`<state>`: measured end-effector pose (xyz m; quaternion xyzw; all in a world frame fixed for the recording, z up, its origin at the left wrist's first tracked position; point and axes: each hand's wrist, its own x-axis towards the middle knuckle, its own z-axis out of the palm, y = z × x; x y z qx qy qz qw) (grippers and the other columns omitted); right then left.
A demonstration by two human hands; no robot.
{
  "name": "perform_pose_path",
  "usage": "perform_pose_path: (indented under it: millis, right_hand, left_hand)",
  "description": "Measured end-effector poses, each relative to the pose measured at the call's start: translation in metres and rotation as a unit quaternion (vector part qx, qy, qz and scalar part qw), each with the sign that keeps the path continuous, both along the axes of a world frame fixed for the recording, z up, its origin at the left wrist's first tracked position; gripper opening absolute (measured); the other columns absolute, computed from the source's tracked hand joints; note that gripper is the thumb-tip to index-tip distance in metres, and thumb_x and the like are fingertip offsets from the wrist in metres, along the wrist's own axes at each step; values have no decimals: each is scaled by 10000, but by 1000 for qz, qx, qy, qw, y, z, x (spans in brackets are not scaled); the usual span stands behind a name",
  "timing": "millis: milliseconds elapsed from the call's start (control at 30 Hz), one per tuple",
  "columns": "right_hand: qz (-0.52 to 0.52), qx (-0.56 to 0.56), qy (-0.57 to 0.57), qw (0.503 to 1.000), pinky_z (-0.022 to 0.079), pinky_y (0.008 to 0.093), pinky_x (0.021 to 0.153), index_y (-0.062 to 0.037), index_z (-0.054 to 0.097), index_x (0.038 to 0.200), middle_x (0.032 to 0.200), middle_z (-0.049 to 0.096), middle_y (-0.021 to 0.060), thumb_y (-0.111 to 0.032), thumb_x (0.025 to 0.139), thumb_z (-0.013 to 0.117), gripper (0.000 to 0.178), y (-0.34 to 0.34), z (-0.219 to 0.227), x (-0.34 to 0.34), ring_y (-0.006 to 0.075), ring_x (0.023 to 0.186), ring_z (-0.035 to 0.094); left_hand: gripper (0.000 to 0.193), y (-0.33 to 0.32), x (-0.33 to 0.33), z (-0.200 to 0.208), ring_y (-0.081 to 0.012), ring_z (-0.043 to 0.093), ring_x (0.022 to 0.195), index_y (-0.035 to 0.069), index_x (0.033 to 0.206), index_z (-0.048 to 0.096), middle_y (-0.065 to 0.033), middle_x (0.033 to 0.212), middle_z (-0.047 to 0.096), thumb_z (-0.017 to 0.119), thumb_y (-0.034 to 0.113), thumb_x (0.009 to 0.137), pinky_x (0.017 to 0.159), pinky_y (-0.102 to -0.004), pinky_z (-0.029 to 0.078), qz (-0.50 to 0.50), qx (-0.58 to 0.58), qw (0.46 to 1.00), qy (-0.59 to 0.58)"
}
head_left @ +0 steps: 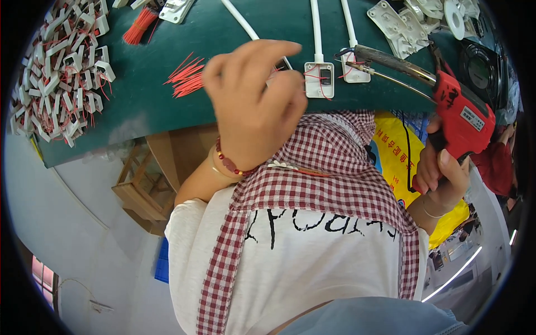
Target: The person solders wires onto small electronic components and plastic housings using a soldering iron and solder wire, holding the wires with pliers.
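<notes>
White T-shirt (301, 273), maroon-checked apron (318, 195), red beaded bracelet (229, 164)

Noted on right end of green table (206, 25): black device (477, 72) with round face, kind unclear. Below near edge, left: wooden stool (132, 187), just beside brown panel (161, 153). Right: yellow bag (399, 159), printed, partly covered. Logged lower down: blue bin (162, 262), mostly hidden. Saw pale wall (84, 234) at left, pinkish window (42, 273) near rim. Lower right: lit tube lamp (455, 273). Far right: red fabric (496, 170), indistinct.
</notes>
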<state>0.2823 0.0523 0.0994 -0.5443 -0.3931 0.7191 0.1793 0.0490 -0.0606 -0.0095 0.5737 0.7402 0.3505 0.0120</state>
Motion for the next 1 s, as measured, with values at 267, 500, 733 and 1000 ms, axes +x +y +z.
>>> perform_pose_path:
  millis: [267, 500, 733, 1000]
  right_hand:
    - [15, -26, 19, 999, 292, 188, 304, 75, 400, 1087, 473, 405, 11, -227, 796, 606, 467, -10, -4, 18, 53, 313, 349]
    - [-4, -59, 20, 998, 329, 210, 317, 121, 437, 1051, 467, 424, 33, -169, 780, 605, 432, -11, -11, 20, 72, 321, 357]
    - [-2, -72, 26, 997, 326, 215, 321, 103, 451, 1017, 465, 423, 32, -157, 777, 607, 387, -10, -11, 20, 75, 321, 353]
    - [16, -66, 11, 998, 310, 203, 316, 43, 417, 985, 470, 398, 11, -208, 800, 601, 362, -11, -13, 20, 68, 315, 328]
  left_hand:
    - [141, 14, 14, -15, -154, 571, 976, 129, 759, 561, 52, 1013, 626, 654, 50, 687, 838, -371, 323, -93, -43, 995, 19]
    - [155, 14, 15, -12, -149, 567, 967, 132, 784, 582, 56, 1016, 623, 670, 57, 681, 836, -371, 323, -106, -65, 992, 27]
    - [158, 16, 11, -9, -147, 562, 974, 141, 800, 596, 60, 1021, 617, 681, 74, 685, 834, -374, 326, -117, -69, 990, 45]
    - [169, 20, 5, -3, -148, 556, 975, 144, 815, 599, 59, 1010, 609, 694, 91, 684, 825, -384, 333, -148, -83, 984, 55]
